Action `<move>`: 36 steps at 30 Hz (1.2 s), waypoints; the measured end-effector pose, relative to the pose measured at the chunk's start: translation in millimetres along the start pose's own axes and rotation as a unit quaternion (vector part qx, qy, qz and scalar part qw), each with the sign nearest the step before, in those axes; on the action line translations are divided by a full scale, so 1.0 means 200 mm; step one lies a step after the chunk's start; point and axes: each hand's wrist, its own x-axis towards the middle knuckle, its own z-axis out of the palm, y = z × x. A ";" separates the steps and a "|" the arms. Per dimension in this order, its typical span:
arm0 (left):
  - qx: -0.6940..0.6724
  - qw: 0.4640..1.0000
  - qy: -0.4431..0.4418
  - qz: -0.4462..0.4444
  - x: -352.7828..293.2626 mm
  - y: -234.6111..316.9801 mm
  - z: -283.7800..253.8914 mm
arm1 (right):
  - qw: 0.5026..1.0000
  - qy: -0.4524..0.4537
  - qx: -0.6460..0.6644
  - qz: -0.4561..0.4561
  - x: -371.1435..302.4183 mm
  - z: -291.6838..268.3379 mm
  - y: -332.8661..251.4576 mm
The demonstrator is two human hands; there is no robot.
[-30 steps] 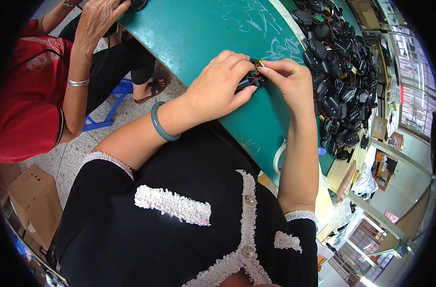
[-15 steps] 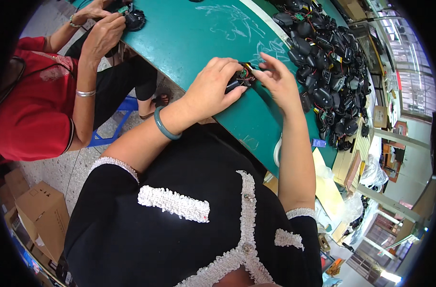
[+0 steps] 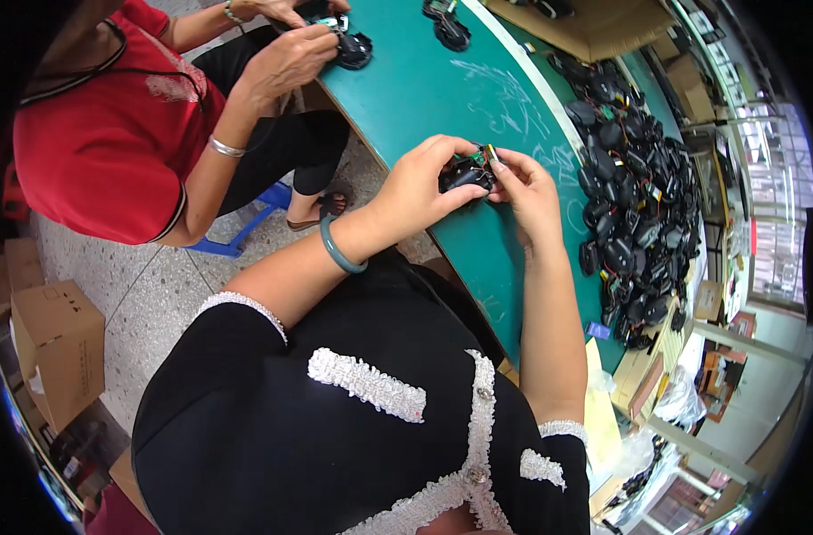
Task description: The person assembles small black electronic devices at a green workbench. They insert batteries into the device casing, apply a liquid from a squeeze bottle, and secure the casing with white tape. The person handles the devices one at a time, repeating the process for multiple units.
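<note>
A small black plastic device (image 3: pixel 462 176) with a green circuit board and some wiring is held just above the green table (image 3: pixel 397 85). My left hand (image 3: pixel 420 185) wraps round its left side, thumb along the near edge and fingers over the far edge. At the device's right end, my right hand (image 3: pixel 528 194) is closed, thumb and fingers pinching beside a yellowish strip. Exactly what lies between those right fingertips is hidden.
A large heap of similar black devices (image 3: pixel 634 205) lies along the table's right side. Another opened device (image 3: pixel 449 28) sits at the far edge. On the left, a seated co-worker in a red shirt (image 3: pixel 112 143) handles a black device (image 3: pixel 354 51). Cardboard boxes (image 3: pixel 58 348) stand on the floor.
My right hand has closed onto the device's right end; its fingers were spread before. My view has shifted, so the table, heap and co-worker appear lower and further right.
</note>
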 end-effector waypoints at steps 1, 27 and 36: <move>-0.009 1.000 0.009 0.007 0.01 -0.02 -0.02 | 1.000 -0.001 0.016 -0.005 0.02 0.02 -0.01; -0.487 0.844 0.052 -0.221 0.16 -0.23 -0.11 | 0.995 -0.043 -0.082 0.024 0.33 0.24 -0.13; -0.489 0.838 0.056 -0.234 0.17 -0.23 -0.11 | 0.997 -0.043 -0.053 0.027 0.34 0.23 -0.11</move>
